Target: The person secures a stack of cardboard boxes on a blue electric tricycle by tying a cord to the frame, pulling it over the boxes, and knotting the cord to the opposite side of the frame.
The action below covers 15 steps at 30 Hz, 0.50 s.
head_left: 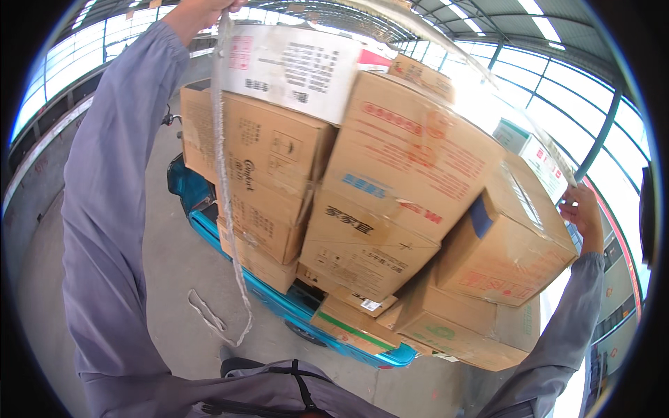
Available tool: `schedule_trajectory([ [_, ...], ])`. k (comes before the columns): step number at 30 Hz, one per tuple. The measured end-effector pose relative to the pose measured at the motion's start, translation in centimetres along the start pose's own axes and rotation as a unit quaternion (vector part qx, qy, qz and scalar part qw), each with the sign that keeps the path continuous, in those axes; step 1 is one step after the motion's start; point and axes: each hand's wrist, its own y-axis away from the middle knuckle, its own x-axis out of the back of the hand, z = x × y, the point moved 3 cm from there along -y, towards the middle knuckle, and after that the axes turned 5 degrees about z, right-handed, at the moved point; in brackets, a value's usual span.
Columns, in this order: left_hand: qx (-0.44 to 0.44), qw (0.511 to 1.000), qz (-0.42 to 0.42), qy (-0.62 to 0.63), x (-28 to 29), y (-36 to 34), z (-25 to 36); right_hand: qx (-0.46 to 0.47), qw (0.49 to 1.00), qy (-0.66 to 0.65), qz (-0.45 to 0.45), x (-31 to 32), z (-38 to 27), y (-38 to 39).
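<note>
At the upper left, my left hand (203,8) is raised and closed around a whitish rope, partly cut off by the picture's top edge. From it the rope (220,125) hangs down past the boxes, its loose end looping on the floor. My right hand (584,212) is lifted at the right with its fingers closed on a rope length (516,104) that runs across over the load. Between my arms stands a tall pile of cardboard boxes (411,153), several of them tilted. A white carton (289,70) lies on top at the left.
The boxes sit on a blue cargo tricycle (279,303), its handlebar partly visible at the far left. A concrete floor (178,279) surrounds it. A low wall (45,153) runs along the left. Steel posts and large windows stand behind, under a metal roof.
</note>
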Motion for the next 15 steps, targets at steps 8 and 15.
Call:
schedule_trajectory([
  [8,0.043,0.982,-0.176,0.057,7.1,-5.8,-9.9,-0.017,0.941,0.329,-0.084,-4.7,-4.1,2.5],
  [15,0.173,0.89,-0.392,0.153,10.2,-5.8,-17.1,0.232,0.856,0.457,0.061,-11.8,-16.6,10.9],
])
